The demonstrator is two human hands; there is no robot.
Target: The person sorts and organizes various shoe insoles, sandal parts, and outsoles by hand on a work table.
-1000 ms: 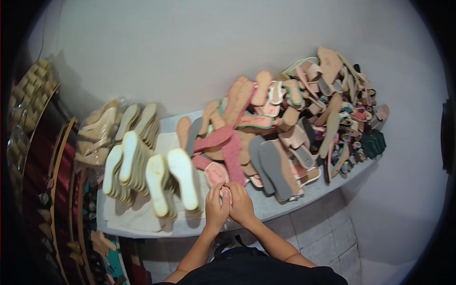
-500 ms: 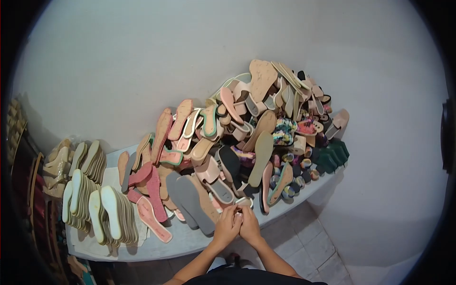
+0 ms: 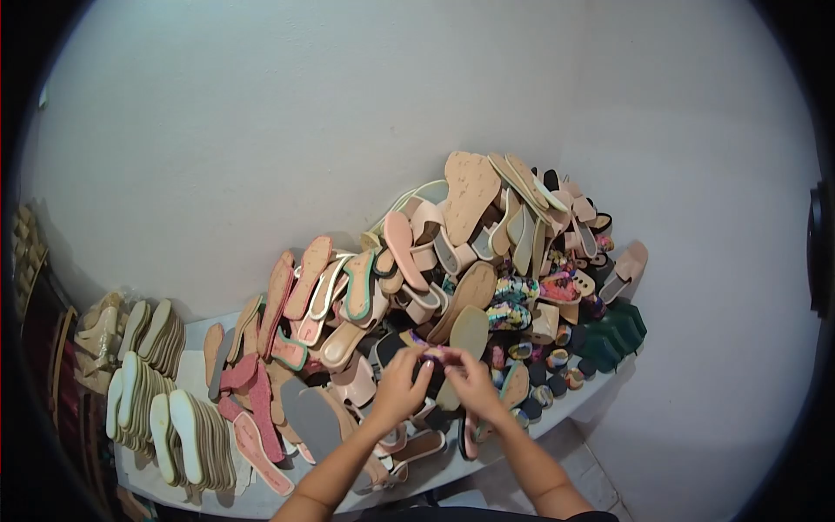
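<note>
Moved over footwear (image 3: 474,291), left hand (image 3: 403,384) and right hand (image 3: 476,384) pinch a patterned piece (image 3: 433,353) (crosswise) between fingers (image 3: 424,374).

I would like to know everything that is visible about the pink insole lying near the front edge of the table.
The pink insole is long and flat-looking, with a paler rim and faint markings too small to read. Its material is unclear. It lies slantwise on the table, one end toward the front edge, right of the pale insole stacks. Its far end is close to dark pink pieces; contact is unclear. No hand touches it.
</note>
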